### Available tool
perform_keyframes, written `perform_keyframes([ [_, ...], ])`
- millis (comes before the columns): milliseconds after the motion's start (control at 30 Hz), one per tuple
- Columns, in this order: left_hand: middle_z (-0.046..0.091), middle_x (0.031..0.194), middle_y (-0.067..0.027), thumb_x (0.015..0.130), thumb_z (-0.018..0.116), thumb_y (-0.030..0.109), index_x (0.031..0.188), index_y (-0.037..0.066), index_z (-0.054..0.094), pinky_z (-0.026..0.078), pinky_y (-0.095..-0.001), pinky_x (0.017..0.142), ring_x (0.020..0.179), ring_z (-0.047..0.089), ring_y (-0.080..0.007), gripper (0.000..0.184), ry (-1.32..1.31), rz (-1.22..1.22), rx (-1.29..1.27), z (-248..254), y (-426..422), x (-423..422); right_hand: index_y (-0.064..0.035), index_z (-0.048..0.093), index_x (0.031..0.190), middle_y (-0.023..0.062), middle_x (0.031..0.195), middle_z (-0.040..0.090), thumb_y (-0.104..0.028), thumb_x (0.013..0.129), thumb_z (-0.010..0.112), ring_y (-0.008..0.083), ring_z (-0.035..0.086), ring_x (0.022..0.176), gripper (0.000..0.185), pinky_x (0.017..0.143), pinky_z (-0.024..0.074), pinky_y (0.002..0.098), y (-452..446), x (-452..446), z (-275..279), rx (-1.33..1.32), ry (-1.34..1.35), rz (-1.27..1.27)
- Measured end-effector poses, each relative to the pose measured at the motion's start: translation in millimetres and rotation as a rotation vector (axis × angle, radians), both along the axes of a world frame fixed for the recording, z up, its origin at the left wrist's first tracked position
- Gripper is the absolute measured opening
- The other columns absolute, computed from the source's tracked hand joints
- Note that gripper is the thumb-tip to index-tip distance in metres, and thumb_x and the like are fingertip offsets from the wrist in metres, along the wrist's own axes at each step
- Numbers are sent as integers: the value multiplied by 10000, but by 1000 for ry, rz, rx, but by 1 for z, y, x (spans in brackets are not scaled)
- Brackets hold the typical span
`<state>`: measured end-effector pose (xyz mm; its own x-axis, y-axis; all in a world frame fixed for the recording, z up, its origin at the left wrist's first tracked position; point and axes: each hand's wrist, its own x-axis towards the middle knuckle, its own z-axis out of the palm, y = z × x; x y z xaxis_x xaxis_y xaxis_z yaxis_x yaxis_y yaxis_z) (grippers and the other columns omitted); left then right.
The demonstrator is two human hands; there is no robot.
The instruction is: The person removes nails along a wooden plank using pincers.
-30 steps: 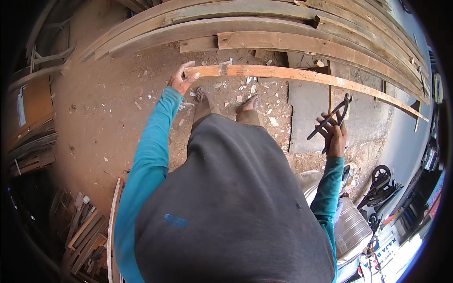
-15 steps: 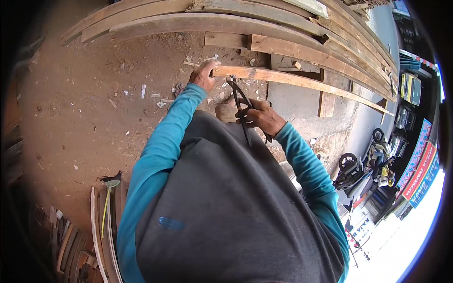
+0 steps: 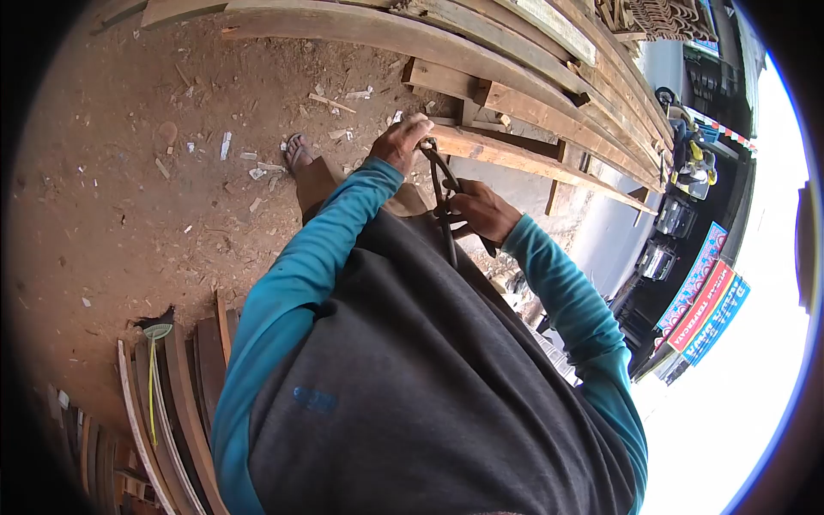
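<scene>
My left hand (image 3: pixel 402 143) is closed on the near end of a long, narrow wooden plank (image 3: pixel 515 157), which stretches away to the right. Close beside it, my right hand (image 3: pixel 485 210) grips the handles of dark metal pincers (image 3: pixel 444 176). The pincers' head is at the plank's end, right by my left fingers. Whether a nail sits in the jaws is too small to tell.
Long stacked boards (image 3: pixel 369 30) run across the top to the right. More boards (image 3: pixel 180 386) stand at lower left, with a green net-like object (image 3: pixel 158 330). Wood scraps litter the dirt floor (image 3: pixel 197 215). Parked vehicles (image 3: pixel 657 260) and a banner (image 3: pixel 704 300) are at right.
My right hand has brought the pincers leftward to the plank's end, beside my left hand. The view has turned, and the street and banner show more at right.
</scene>
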<state>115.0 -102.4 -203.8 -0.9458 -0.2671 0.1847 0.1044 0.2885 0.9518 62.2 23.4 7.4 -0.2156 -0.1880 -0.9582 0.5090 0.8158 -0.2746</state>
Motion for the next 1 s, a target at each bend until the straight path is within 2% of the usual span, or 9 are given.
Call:
perform_keyframes([
  [133, 599, 1304, -147, 675, 720, -117, 1258, 77, 583, 520, -404, 1003, 1197, 594, -365, 630, 8, -8, 37, -2, 2, 0, 32, 528, 1115, 134, 950, 610, -135, 973, 507, 263, 694, 902, 220, 744, 647, 429, -9, -1, 2, -15, -10, 88],
  [300, 601, 1298, -142, 659, 744, -107, 1252, 77, 586, 523, -400, 996, 1172, 605, -352, 640, 33, 5, 75, -6, 3, 0, 30, 527, 1013, 131, 882, 568, -105, 956, 510, 298, 710, 874, 147, 736, 648, 471, -39, -11, 16, 62, -159, -274],
  [433, 597, 1301, -140, 656, 753, -102, 1255, 78, 581, 524, -403, 990, 1170, 602, -353, 648, 70, 8, -6, -11, 4, 0, 20, 485, 1009, 145, 888, 566, -114, 960, 484, 315, 706, 820, 143, 723, 645, 470, -63, 1, 25, 170, -103, -332],
  [567, 598, 1285, -141, 654, 769, -84, 1248, 73, 573, 529, -410, 970, 1155, 607, -357, 644, 68, -10, 9, -13, 3, -2, 17, 484, 1034, 118, 813, 563, -150, 984, 438, 233, 648, 687, 181, 564, 576, 383, -44, 5, 11, 158, 26, -45],
  [700, 602, 1271, -133, 647, 784, -60, 1229, 72, 576, 540, -412, 943, 1146, 612, -355, 632, 32, -107, 64, -9, -5, -5, 7, 485, 1014, 98, 764, 556, -187, 999, 426, 189, 617, 653, 204, 517, 533, 377, -23, 18, 2, 161, 171, 80],
  [767, 602, 1290, -117, 688, 767, -1, 1251, 107, 586, 543, -415, 943, 1144, 617, -348, 602, -28, -122, 13, 1, -11, -5, 17, 475, 1000, 161, 749, 582, -200, 1008, 436, 273, 624, 652, 220, 573, 534, 432, -9, 21, -1, 154, 306, 262],
  [800, 603, 1291, -120, 699, 759, 5, 1252, 112, 592, 541, -418, 948, 1146, 618, -350, 588, -38, -127, 12, 0, -11, -7, 19, 458, 980, 246, 759, 590, -192, 1010, 451, 421, 602, 689, 213, 642, 505, 495, 4, 24, -11, 150, 472, 456],
  [900, 626, 1248, -165, 702, 785, 46, 1234, 88, 603, 538, -428, 954, 1143, 619, -375, 563, -59, -96, 3, -4, -10, -14, 22, 445, 960, 308, 778, 580, -178, 1006, 453, 531, 561, 766, 204, 702, 471, 543, 28, 19, -21, -5, 646, 516],
  [1000, 644, 1208, -177, 686, 829, 73, 1218, 74, 603, 539, -438, 934, 1119, 627, -383, 578, -132, -128, -19, 0, -17, -18, 6, 435, 992, 309, 838, 575, -156, 991, 465, 542, 570, 796, 165, 693, 457, 565, 49, 5, -39, -47, 708, 567],
])
